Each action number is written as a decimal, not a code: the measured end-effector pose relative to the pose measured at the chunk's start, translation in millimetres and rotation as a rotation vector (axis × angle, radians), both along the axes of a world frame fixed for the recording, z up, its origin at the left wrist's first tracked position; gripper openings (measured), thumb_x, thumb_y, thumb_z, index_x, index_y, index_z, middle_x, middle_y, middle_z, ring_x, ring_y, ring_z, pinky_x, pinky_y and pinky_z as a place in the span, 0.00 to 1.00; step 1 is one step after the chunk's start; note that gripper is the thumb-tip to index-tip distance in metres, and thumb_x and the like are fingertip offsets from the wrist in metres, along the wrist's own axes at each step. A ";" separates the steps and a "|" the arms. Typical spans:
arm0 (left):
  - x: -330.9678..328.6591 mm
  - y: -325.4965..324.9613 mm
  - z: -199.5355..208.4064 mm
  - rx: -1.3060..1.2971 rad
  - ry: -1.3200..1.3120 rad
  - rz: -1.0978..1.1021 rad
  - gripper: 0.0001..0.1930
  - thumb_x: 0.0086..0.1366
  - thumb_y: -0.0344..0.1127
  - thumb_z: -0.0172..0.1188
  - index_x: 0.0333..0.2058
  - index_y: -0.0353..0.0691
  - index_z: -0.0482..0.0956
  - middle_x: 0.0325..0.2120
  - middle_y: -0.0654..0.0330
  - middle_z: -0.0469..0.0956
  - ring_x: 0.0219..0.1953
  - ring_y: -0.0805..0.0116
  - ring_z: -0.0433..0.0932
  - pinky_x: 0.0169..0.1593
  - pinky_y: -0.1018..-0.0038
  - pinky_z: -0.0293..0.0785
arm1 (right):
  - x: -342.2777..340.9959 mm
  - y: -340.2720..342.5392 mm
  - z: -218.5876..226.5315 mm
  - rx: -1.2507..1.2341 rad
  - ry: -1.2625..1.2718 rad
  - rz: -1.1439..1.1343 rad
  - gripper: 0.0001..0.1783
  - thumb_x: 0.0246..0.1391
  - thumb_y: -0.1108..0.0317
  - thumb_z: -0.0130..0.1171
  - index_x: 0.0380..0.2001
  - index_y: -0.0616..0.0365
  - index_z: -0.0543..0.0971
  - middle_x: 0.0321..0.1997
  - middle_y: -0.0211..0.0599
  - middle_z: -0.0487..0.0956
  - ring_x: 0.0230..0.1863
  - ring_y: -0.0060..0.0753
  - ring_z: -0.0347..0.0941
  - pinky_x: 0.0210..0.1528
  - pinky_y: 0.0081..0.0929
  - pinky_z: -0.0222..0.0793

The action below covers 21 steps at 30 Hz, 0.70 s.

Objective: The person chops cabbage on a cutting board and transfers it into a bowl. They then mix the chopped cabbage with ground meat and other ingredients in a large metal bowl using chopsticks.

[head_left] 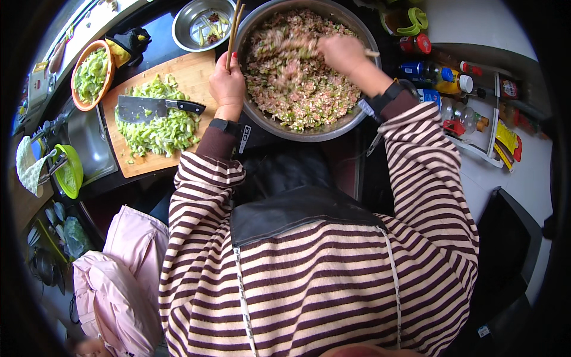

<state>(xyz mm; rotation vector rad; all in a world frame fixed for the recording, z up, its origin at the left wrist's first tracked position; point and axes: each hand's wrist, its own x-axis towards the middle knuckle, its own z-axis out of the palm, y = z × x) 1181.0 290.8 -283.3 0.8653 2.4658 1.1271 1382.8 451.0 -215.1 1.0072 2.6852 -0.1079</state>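
A large steel bowl [321, 135] holds a minced meat and chopped green vegetable mix [303, 104]. My left hand [227, 86] is closed at the bowl's left rim, with a pair of wooden chopsticks [235, 33] pointing up out of it. Over the mix, my right hand [344, 55] grips a stirring tool whose pale handle end [373, 53] sticks out behind the fist. Motion smears its other end, so its kind is unclear. Left of the bowl, a cleaver [143, 108] lies flat on chopped greens [160, 134] on a wooden cutting board [193, 65].
A small steel bowl [189, 43] with scraps stands behind the board. An orange bowl of greens [92, 77] sits at far left, near a sink [89, 140]. Several bottles [455, 80] crowd the right side. A person in a pink jacket [128, 262] is close at lower left.
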 end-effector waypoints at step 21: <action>-1.0 2.0 -7.0 0.003 -0.015 0.024 0.14 0.65 0.50 0.52 0.37 0.50 0.80 0.21 0.54 0.79 0.25 0.51 0.78 0.29 0.61 0.72 | 85.9 -73.1 30.9 -0.536 -0.200 -0.490 0.12 0.47 0.66 0.54 0.31 0.62 0.81 0.34 0.54 0.79 0.38 0.53 0.77 0.42 0.42 0.73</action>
